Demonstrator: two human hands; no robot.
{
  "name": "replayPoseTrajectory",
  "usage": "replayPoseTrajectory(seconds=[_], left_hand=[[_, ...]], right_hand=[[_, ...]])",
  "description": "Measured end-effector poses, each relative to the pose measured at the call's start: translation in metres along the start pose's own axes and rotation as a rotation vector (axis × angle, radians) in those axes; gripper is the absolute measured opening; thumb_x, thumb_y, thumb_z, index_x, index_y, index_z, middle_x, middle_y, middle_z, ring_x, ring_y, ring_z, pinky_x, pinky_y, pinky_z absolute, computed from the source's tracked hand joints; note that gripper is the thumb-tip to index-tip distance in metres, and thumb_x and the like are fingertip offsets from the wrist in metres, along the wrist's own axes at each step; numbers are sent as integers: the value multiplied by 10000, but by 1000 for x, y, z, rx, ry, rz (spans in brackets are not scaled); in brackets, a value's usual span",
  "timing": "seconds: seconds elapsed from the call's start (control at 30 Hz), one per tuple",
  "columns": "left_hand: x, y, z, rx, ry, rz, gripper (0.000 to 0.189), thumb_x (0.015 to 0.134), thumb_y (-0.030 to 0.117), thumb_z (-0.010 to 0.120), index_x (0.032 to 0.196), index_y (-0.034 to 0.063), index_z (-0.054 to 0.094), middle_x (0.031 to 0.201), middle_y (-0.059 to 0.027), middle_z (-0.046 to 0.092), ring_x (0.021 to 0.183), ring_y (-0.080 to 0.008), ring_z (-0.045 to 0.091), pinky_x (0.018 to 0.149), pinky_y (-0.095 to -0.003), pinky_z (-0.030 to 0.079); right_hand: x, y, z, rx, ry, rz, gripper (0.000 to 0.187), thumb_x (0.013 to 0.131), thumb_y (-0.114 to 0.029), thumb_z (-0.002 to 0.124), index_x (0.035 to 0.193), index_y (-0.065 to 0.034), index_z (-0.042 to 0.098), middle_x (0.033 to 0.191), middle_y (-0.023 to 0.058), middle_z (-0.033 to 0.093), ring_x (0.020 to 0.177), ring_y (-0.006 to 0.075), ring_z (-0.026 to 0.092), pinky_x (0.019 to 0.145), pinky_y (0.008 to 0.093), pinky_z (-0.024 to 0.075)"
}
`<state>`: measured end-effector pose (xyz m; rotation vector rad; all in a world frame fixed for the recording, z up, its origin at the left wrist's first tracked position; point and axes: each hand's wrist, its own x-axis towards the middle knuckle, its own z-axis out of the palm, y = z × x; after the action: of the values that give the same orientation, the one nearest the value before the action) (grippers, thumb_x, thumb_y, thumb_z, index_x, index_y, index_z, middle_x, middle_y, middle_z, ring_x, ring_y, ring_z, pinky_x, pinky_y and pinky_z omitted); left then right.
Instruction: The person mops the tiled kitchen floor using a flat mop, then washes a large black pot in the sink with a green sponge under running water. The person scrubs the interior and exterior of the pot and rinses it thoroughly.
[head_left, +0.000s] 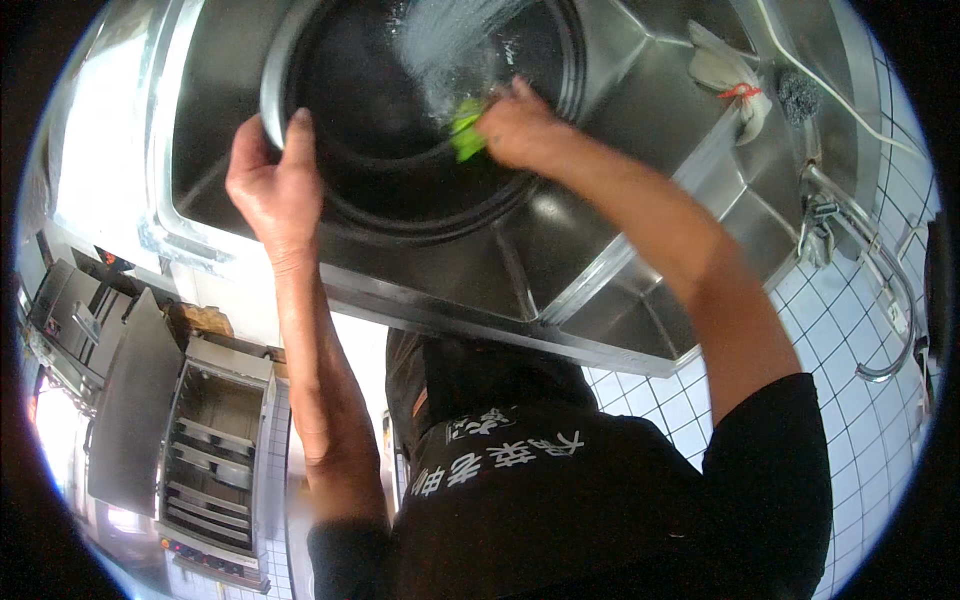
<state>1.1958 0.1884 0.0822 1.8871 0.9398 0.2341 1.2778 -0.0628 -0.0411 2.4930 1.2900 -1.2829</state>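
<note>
A large round dark vessel (352, 97), tilted with its inside facing me, rests in a stainless steel sink (435, 277). Its left rim catches bright light. There my left hand (274, 184) grips the edge, thumb on the inner side. Bunched in my right hand (521, 127) is a bright green cloth or pad (468, 131), against the lower right part of the vessel's inner side; motion blurs the fingers. White spray or running water (450, 49) shows at the top of the vessel's inside. Its upper edge is cut off by the view.
A metal divider (592, 277) separates the sink bowls. To the right are a pale bag tied with red (731, 82), a wire scrubber (797, 97) and a curved metal faucet (896, 277). A steel cabinet with an open door (131, 405) stands lower left.
</note>
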Motion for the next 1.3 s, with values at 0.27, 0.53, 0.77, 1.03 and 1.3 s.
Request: replayPoseTrajectory(seconds=[0.27,0.53,0.77,1.03,1.3], left_hand=[[1,-11,23,7,25,44,253,898,207,744,1010,-13,689,731,-11,635,666,-78,538,643,-240,468],[-5,-11,29,-22,-64,43,207,882,160,750,938,-27,683,669,0,586,634,-60,491,581,-251,432],[-13,-14,25,44,-98,63,229,890,175,748,964,-30,680,686,1,608,621,-69,509,581,-244,437],[-12,-12,31,28,-122,-105,253,883,187,767,996,-28,697,827,-43,696,767,-94,579,720,-259,493],[-8,-6,40,-150,26,-52,270,902,201,761,976,-51,701,827,-33,705,745,-88,581,684,-262,493]], right_hand=[[-8,-18,8,305,-12,175,261,872,-90,542,1064,-45,714,1017,190,702,939,366,660,858,444,528],[3,-132,3,1400,285,12,199,910,-182,573,790,-23,554,744,211,572,663,316,560,640,482,443],[-40,19,43,-66,48,-50,272,832,-135,579,1020,-42,751,1011,239,710,923,395,694,842,474,558],[8,-118,20,982,103,-27,290,902,-167,499,1048,32,651,1012,330,651,982,450,644,878,512,500],[38,-123,-32,1444,597,-162,250,964,-154,469,1107,-1,605,1027,289,664,995,415,659,856,468,493]])
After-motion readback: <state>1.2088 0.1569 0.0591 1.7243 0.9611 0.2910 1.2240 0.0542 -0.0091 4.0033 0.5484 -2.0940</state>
